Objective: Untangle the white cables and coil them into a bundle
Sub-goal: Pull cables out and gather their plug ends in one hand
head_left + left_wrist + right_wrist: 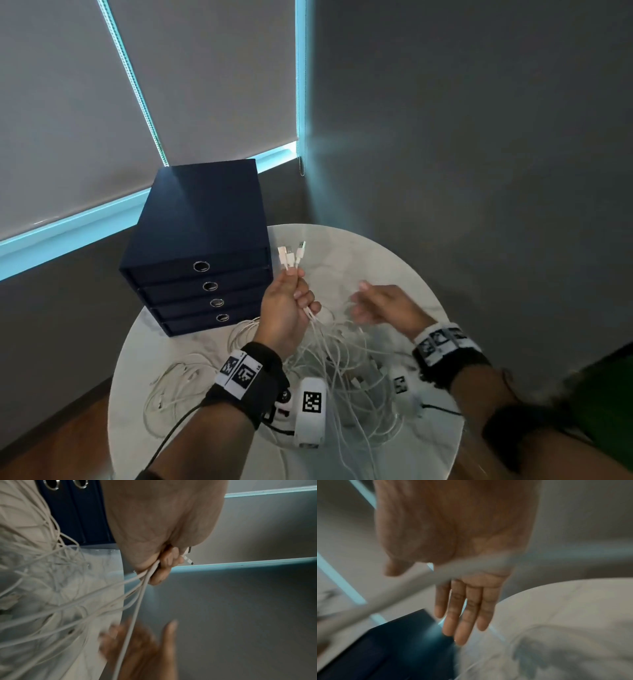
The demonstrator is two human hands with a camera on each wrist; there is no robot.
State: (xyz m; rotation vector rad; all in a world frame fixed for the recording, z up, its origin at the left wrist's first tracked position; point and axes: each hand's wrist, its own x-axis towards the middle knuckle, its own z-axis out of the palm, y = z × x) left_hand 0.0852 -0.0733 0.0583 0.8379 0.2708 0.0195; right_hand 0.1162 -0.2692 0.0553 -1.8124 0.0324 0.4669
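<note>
My left hand is raised above the round white table and grips several white cables near their ends, so the USB plugs stick up past my fingertips. In the left wrist view the same left hand curls round the strands, which run down into the tangle of white cables on the tabletop. My right hand hovers blurred to the right of the left one, fingers straight and spread, holding nothing. One blurred cable crosses in front of its palm.
A dark blue box of drawers with metal ring pulls stands at the table's back left, close to my left hand. More loose white cable lies at the table's left. Grey blinds and a grey wall stand behind.
</note>
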